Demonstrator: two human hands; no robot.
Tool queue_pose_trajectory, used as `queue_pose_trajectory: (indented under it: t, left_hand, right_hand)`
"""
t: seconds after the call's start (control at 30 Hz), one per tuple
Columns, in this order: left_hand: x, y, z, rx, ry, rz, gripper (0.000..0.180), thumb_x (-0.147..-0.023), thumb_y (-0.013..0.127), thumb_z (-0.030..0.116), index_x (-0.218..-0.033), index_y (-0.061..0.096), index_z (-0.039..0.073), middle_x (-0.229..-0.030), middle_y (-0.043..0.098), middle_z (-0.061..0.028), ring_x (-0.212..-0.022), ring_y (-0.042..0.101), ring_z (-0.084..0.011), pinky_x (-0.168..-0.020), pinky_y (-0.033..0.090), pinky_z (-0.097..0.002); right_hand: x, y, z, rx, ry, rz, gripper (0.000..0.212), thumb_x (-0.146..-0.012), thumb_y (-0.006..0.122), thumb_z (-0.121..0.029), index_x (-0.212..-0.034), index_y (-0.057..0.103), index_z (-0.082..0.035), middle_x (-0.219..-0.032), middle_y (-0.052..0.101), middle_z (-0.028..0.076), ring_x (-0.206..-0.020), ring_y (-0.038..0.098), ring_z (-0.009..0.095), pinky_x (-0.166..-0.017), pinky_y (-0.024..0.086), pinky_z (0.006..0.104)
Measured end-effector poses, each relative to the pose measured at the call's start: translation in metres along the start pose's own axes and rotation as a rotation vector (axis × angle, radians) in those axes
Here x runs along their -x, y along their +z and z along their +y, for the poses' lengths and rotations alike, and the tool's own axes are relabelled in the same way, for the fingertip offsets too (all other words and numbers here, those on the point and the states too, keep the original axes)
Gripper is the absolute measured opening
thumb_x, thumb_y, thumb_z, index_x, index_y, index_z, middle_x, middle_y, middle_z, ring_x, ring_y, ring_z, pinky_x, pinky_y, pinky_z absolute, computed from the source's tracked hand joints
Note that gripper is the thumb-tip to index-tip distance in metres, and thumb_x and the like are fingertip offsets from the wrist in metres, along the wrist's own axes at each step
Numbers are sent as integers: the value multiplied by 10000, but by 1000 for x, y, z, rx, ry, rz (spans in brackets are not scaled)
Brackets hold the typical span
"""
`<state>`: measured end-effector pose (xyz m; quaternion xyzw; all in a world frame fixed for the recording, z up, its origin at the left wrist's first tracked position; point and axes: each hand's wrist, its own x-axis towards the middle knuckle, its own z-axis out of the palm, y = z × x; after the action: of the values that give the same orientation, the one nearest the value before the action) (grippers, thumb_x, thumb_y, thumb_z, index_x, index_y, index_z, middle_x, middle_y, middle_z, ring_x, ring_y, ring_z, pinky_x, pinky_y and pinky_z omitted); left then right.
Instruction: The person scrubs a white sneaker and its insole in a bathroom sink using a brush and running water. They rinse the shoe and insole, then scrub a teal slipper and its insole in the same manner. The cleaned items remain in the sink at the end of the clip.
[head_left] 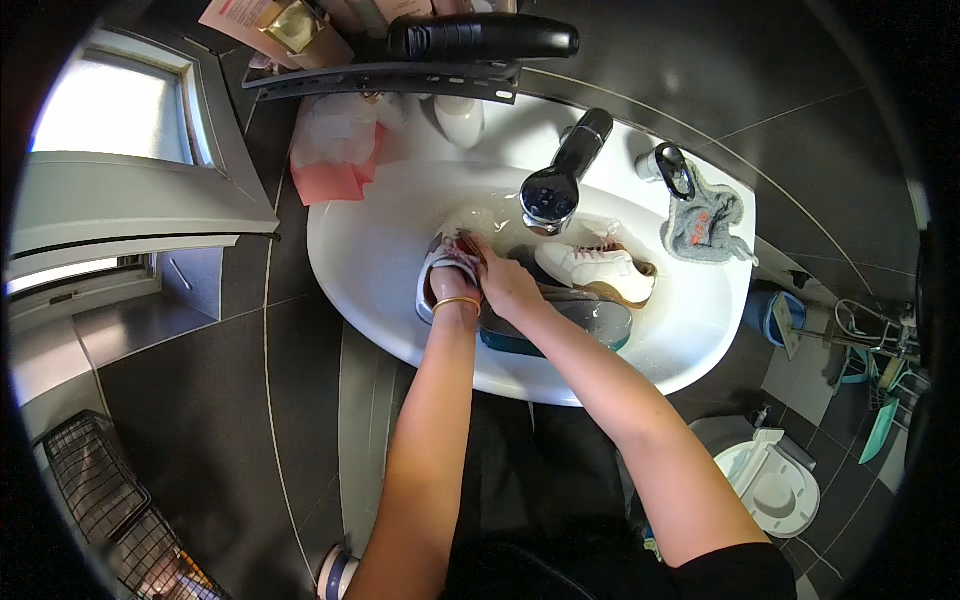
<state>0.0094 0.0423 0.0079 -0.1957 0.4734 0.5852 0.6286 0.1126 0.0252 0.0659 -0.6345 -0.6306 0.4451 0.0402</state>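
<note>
With the sink's (370, 235) middle serving as the clock's centre, the pale shoe (427, 290) being worked on is lying at nine o'clock, its opening facing six. The left hand (455, 283) is sitting inside it; its fingers are hiding there, so I cannot tell whether they are spreading or pressing together. The right hand (510, 287) is pinching a brown brush (467, 244) against the shoe's far end, its fingers closing together around it. Working well here is probably calling for bracing the shoe from inside and keeping strokes short and light near the laces.

Counting: two pale shoes are showing, the second shoe (595, 268) lying at three; one grey, teal-edged thing (605, 318), unclear in kind, is lying at five; one tap (577, 155) is standing at one; one grey cloth (708, 222) is lying at two.
</note>
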Motion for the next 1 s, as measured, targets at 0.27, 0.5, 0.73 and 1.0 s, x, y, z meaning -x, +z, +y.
queue_pose_trajectory:
  t: [0.27,0.5,0.73,1.0]
  left_hand:
    - [50,-14,-12,-55,174,-49,328,-854,482,21,-1175,547,-1,-1142,596,-100,-1054,556,-238,-910,450,-347]
    - [105,66,-31,-224,38,306,277,-749,594,171,-964,562,-1,-936,523,-75,-815,464,-214,-775,406,-351]
    - [101,62,-78,-233,21,104,154,-775,607,123,-895,547,49,-989,525,-43,-872,462,-155,-812,400,-253]
    - [73,-19,-4,-735,271,-99,245,-878,590,131,-1070,555,-18,-1020,641,-141,-903,621,-201,-777,494,-274]
  right_hand:
    - [48,-45,29,-304,47,-34,619,-824,549,-190,-1327,331,97,-1181,526,353,-1122,539,432,-991,403,418]
    - [128,-112,25,-6,-142,-244,331,-817,641,-198,-1091,603,-16,-1097,583,231,-1024,565,364,-884,459,398]
    - [55,-8,70,507,-483,219,352,-862,544,-212,-1162,540,-28,-1202,529,220,-1041,530,391,-919,434,440]
    - [60,-1,75,56,-170,137,340,-911,482,-275,-1212,507,-119,-1072,531,287,-951,560,465,-837,474,497]
